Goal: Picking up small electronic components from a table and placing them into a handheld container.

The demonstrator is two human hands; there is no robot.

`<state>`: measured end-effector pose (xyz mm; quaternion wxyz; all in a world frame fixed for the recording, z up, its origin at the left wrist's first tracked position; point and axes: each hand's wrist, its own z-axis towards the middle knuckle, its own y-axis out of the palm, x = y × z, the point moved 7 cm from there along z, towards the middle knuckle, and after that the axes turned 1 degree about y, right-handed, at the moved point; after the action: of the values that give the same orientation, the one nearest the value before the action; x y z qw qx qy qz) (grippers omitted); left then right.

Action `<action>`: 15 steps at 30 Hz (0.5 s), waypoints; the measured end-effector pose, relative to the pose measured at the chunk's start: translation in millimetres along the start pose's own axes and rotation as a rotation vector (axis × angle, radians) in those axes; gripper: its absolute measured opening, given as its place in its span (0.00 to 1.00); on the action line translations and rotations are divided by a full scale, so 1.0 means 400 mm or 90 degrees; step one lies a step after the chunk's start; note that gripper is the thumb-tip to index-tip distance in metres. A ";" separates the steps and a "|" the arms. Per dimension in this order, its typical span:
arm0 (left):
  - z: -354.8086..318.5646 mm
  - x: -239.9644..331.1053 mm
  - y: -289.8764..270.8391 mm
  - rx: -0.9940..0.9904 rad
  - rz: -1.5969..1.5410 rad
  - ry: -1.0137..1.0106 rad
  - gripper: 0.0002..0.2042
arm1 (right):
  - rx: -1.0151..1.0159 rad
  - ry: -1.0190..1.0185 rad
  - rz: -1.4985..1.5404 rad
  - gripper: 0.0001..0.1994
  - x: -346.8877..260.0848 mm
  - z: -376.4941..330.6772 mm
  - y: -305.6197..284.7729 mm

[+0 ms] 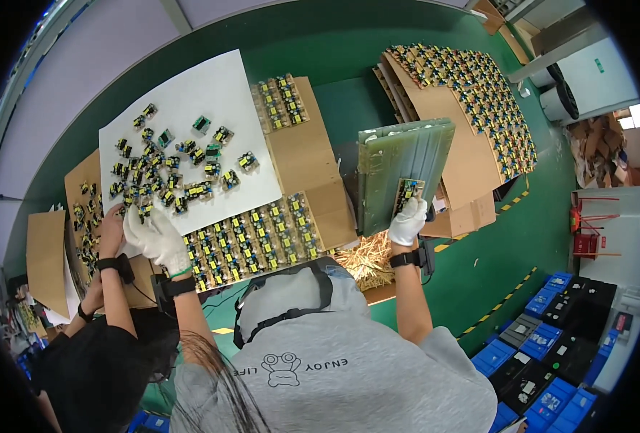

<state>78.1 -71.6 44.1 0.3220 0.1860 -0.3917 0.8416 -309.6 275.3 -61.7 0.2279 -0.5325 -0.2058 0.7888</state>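
Observation:
My left hand (158, 240), in a white glove, is at the near left edge of a heap of small circuit boards (143, 173) on a white sheet (215, 83). Its fingers and thumb close around one board (145, 210) at the heap's edge, partly hidden by the glove. At the right, my white-gloved right hand (409, 221) grips the lower end of a narrow circuit board (409, 190) with a yellow label. That board is upright in front of a stack of greenish panels (381, 169); whether it touches them I cannot tell.
Close by my left hand is a co-worker's bare hand (111, 232). Rows of circuit boards (251, 242) lie along the sheet's near edge. Cardboard (313, 155) lies between sheet and panels. Beyond the panels, more boards cover a cardboard stack (458, 137). Blue crates (493, 355) stand lower right.

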 end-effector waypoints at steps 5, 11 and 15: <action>-0.097 0.245 0.054 -0.141 -0.110 0.153 0.20 | 0.026 0.059 0.024 0.14 0.032 -0.014 0.005; -0.220 0.389 0.111 -0.289 -0.301 0.098 0.19 | 0.019 -0.007 0.059 0.13 -0.077 -0.004 -0.021; -0.245 0.407 0.125 -0.336 -0.366 0.077 0.18 | -0.020 0.029 0.120 0.15 -0.131 0.022 -0.027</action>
<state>-79.9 44.8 48.2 0.6036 0.1491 -0.5068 0.5971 -299.1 252.8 -13.4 0.1491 -0.5706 -0.1620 0.7912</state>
